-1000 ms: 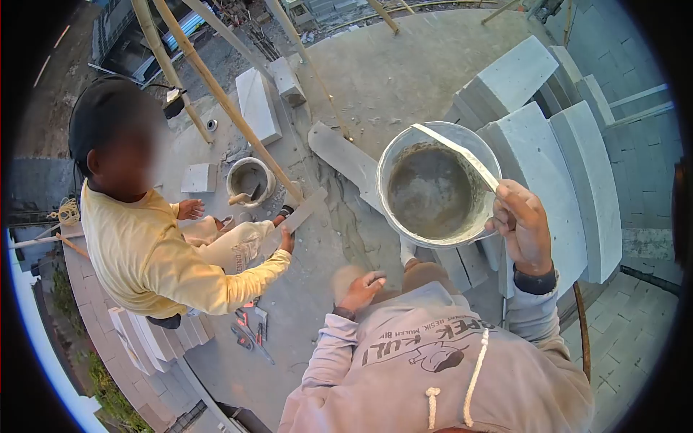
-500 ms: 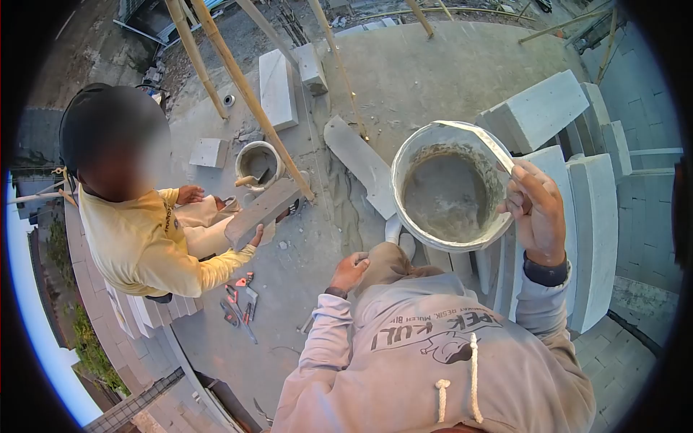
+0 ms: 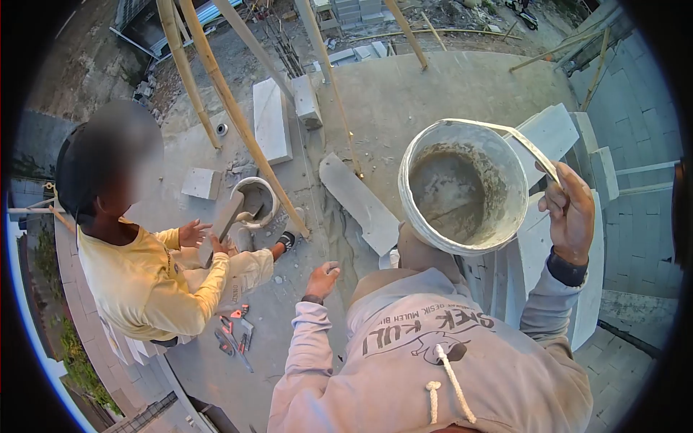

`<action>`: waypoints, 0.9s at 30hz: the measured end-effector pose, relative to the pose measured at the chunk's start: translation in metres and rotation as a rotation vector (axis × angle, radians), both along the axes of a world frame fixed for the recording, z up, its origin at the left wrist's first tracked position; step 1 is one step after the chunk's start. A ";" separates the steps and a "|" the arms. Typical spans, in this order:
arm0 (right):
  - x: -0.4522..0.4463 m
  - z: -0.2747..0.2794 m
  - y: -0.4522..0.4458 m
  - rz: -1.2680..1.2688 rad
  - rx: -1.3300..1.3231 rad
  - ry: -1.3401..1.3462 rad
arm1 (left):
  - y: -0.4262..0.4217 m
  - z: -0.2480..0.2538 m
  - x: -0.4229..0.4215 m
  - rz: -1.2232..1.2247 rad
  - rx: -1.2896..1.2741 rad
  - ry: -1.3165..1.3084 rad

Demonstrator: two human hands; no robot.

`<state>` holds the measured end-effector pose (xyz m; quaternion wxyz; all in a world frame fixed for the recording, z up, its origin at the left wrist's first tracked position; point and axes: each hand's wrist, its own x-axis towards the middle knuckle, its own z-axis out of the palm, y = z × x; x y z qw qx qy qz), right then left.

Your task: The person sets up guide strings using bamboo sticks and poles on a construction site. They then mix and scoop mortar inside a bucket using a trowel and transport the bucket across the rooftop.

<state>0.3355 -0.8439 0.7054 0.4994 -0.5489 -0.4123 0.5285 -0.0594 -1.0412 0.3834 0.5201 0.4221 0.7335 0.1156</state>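
One bucket (image 3: 507, 195) of grey mix (image 3: 449, 195), tilted and raised above the concrete floor (image 3: 462, 79) toward its right edge, near pale blocks (image 3: 554, 130). Right hand (image 3: 572, 209): closed around the handle (image 3: 533, 149), now shifted clear of the bucket; hence, apparently, a handle-only carry. Left hand (image 3: 322, 280): moved off the thigh (image 3: 379, 285), half-curled, contents not discernible. Co-worker's block (image 3: 227, 219): now nearer that person's body, beside a smaller bucket (image 3: 271, 196).

Right hand (image 3: 572, 209) around bucket handle (image 3: 530, 147)
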 end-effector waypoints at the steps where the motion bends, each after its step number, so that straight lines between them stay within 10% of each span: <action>1: 0.001 0.007 0.008 -0.001 0.029 -0.011 | 0.008 -0.001 -0.001 0.025 0.012 -0.022; 15: -0.006 -0.046 0.233 0.038 -0.121 -0.064 | 0.130 -0.077 0.022 0.141 -0.075 -0.028; 27: 0.057 -0.085 0.363 0.027 -0.280 -0.251 | 0.474 -0.035 0.039 0.092 0.101 -0.167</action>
